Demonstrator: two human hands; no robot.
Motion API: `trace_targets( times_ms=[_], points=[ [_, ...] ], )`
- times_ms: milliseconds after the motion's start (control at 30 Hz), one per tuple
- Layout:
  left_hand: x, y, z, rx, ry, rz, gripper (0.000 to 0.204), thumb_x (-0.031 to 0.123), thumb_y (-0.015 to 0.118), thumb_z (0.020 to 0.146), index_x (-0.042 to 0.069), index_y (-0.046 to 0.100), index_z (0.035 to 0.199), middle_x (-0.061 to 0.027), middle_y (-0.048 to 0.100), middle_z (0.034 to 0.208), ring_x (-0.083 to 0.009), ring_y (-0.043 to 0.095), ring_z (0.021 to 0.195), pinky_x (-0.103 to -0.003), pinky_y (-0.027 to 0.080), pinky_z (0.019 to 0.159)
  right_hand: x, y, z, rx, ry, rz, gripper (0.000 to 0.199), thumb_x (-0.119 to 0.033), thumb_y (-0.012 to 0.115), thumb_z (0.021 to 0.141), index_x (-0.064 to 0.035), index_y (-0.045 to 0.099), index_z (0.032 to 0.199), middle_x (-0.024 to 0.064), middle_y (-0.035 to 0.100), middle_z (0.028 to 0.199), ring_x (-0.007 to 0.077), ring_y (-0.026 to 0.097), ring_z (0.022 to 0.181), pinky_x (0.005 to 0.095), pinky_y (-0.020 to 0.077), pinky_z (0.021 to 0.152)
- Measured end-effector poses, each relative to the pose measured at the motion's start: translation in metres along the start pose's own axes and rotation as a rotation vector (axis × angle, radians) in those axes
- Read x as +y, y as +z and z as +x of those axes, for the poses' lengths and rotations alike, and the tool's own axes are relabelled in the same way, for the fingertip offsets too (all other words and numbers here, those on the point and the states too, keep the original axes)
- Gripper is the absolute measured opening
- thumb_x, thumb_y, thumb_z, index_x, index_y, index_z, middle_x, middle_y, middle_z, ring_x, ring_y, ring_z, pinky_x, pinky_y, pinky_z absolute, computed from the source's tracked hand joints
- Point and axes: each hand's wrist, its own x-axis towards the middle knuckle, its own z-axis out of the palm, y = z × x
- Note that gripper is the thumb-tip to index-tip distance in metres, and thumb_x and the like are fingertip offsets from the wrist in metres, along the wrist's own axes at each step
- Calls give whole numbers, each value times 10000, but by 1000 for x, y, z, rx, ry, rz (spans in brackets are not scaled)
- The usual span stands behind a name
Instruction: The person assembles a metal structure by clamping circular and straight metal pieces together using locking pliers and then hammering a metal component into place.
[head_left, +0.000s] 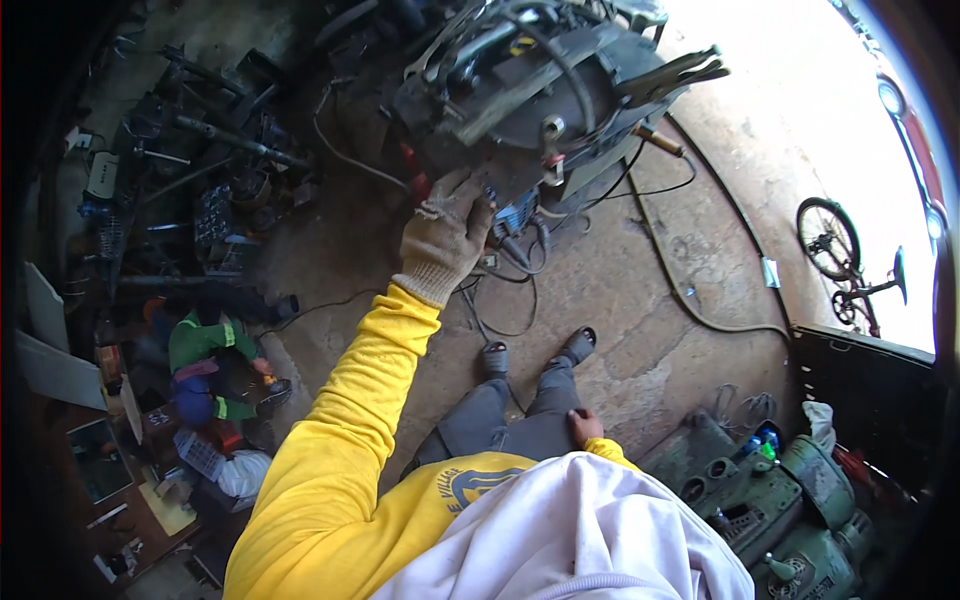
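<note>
My left hand (446, 232), in a beige knit glove, reaches forward to the near edge of a dark, cluttered metal workbench (505, 150). Its fingers curl in at that edge; what they hold, if anything, is too dark to make out. Just beyond the glove is a red handle (418, 180). A blue boxy device (516, 214) with grey cables sits beside the thumb, low against the bench. A metal clamp with a red part (553, 155) hangs from the bench edge to the right. My bare right hand (584, 428) rests against my right thigh, fingers loosely extended, holding nothing visible.
Hoses and cables (655, 255) run over the concrete floor. Scrap metal (215, 170) is piled at the left. Below it a person in green (205, 345) crouches low. Green machinery (745, 490) stands at the lower right; a bicycle (835, 245) lies beyond the doorway.
</note>
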Motion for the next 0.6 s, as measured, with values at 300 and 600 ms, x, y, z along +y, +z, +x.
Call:
trace_targets(
  times_ms=[300,600],
  points=[
    [23,9,-3,-86,-293,198,373,322,551,953,213,574,1309,-163,488,1398,-351,536,1226,-429,517,925,139,-109,12,-91,96,-60,490,-460,600,878,-27,713,1080,197,696,1084,332,654,1036,399,491,905],
    [16,6,12,-119,-494,30,385,350,527,965,163,574,1298,-184,538,1341,-357,536,1215,-423,490,969,0,-244,34,-48,35,301,350,-345,651,919,-41,657,1093,39,656,848,164,602,676,295,455,557]
  ],
)
